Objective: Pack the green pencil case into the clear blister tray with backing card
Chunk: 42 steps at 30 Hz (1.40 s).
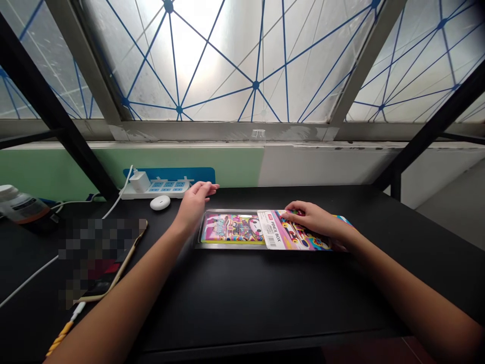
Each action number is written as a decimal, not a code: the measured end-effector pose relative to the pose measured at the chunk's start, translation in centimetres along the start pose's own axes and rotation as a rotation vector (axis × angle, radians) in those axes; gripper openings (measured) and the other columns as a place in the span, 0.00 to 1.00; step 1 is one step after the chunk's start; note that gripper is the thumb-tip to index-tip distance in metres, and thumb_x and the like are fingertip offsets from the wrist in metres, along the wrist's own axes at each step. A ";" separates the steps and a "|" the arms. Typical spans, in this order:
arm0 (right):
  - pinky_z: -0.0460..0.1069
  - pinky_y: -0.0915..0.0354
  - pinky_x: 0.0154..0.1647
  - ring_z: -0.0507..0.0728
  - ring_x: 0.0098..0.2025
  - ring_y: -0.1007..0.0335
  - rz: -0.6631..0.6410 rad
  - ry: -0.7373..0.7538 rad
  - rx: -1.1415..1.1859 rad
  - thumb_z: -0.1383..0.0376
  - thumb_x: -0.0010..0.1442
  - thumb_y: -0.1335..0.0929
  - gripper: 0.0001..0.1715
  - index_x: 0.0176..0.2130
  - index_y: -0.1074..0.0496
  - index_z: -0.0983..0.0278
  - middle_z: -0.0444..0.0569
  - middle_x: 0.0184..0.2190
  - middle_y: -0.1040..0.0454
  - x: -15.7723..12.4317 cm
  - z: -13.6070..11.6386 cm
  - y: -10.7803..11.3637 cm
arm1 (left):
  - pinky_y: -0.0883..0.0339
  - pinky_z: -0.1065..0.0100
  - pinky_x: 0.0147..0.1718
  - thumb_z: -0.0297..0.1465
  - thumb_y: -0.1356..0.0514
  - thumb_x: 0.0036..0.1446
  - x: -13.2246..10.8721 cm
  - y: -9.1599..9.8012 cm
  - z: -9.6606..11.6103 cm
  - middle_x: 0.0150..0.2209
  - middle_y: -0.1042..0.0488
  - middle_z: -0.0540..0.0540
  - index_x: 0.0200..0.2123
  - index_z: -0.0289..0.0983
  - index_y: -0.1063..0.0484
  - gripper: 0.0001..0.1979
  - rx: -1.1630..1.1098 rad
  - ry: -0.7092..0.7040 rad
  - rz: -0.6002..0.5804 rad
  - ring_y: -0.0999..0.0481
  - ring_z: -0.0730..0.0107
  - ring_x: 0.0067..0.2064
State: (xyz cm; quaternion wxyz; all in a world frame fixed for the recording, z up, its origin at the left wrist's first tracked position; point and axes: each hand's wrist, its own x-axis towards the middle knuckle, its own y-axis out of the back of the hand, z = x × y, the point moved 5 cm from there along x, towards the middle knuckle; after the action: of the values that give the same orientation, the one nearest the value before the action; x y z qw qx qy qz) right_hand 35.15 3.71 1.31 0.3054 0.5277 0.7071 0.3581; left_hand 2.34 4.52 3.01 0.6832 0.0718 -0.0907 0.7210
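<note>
A clear plastic tray [232, 246] lies flat on the black table, with a colourful cartoon pencil box [233, 228] in its left part. A printed card labelled PENCIL BOX [272, 230] covers the right part and reaches out to the right. My right hand [308, 216] is on the card's upper side, thumb and fingers closed at it; its palm hides part of the print. Just above the tray's left end is my left hand [197, 198], fingers bent and drawn together, with nothing visible in them. It appears apart from the package.
Behind my left hand stand a white power strip [170, 190] with a plugged-in charger [140, 181] and a white round case [159, 202]. A phone-like device [109, 263], partly blurred out, lies left with a cable. A bottle [26, 207] stands far left; black frame bars flank the table.
</note>
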 end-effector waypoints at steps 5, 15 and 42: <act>0.53 0.31 0.49 0.64 0.50 0.27 -0.115 0.034 0.008 0.42 0.57 0.32 0.31 0.50 0.26 0.58 0.50 0.49 0.23 0.0 1.7 0.8 | 0.32 0.59 0.45 0.54 0.41 0.54 1.0 0.9 -3.4 0.43 0.19 0.38 0.32 0.37 0.29 0.24 -0.271 0.255 0.061 0.22 0.54 0.48; 0.59 0.36 0.54 0.68 0.56 0.33 -0.109 0.159 -0.250 0.40 0.58 0.34 0.36 0.54 0.28 0.62 0.58 0.53 0.27 3.2 -6.5 -3.1 | 0.33 0.58 0.45 0.62 0.57 0.60 0.4 0.2 -2.8 0.45 0.19 0.39 0.36 0.39 0.29 0.34 -0.186 0.185 -0.019 0.23 0.55 0.50; 0.52 0.40 0.29 0.61 0.32 0.27 0.333 0.208 -0.439 0.48 0.54 0.29 0.19 0.35 0.36 0.56 0.47 0.34 0.22 -1.0 -7.6 1.3 | 0.39 0.60 0.40 0.45 0.43 0.65 -3.2 -2.8 4.3 0.39 0.27 0.42 0.36 0.39 0.33 0.16 1.261 -0.784 -0.192 0.30 0.56 0.42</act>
State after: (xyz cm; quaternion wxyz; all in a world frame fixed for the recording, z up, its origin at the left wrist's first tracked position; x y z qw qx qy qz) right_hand 29.91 1.54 6.66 0.2752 0.5183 0.5439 0.5998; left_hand 5.27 0.58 6.53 0.4901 0.7090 0.1096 0.4950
